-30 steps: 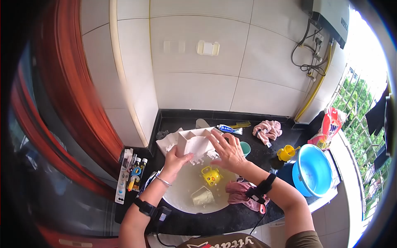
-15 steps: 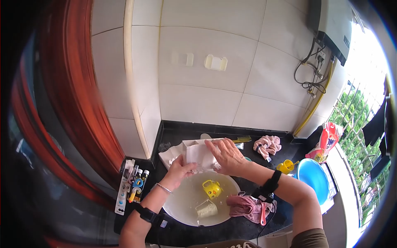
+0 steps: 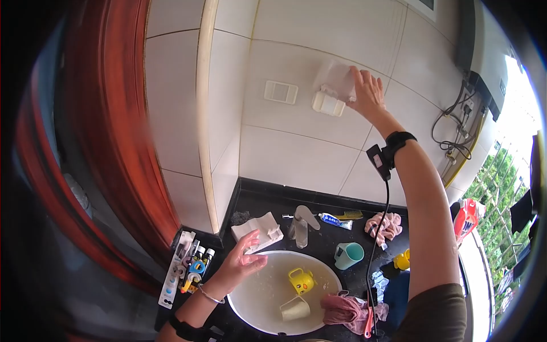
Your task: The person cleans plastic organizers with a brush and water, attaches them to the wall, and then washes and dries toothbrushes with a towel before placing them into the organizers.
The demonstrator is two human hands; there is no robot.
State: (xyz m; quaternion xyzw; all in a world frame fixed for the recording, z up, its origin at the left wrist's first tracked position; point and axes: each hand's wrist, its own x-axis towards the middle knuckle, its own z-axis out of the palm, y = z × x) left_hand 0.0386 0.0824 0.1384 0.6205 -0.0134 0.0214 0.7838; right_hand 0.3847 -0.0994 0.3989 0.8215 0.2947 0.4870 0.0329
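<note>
Up at the tiled wall, my right hand (image 3: 369, 94) grips a pale, see-through plastic box (image 3: 336, 80) by its right side. The box is just above a cream wall bracket (image 3: 328, 105); whether they touch I cannot tell. My left hand (image 3: 239, 263) hovers over the left rim of the white sink (image 3: 239, 296), fingers apart and holding nothing. Behind it, a white plastic holder (image 3: 259, 231) lies on the black counter. In the sink's water are a yellow chick-face cup (image 3: 302, 280) and a pale cup (image 3: 294, 309) lying on its side.
A second wall bracket (image 3: 281, 92) is at the left. Around the sink are a faucet (image 3: 302, 228), toothpaste (image 3: 335, 220), a comb (image 3: 348, 215), a green cup (image 3: 348, 255), a pink cloth (image 3: 347, 310), a scrunched cloth (image 3: 383, 228) and a toothbrush box (image 3: 181, 268).
My right hand has risen from above the sink to the wall with the see-through box. My left hand has let go. The view has shifted, and the faucet and green cup are now uncovered.
</note>
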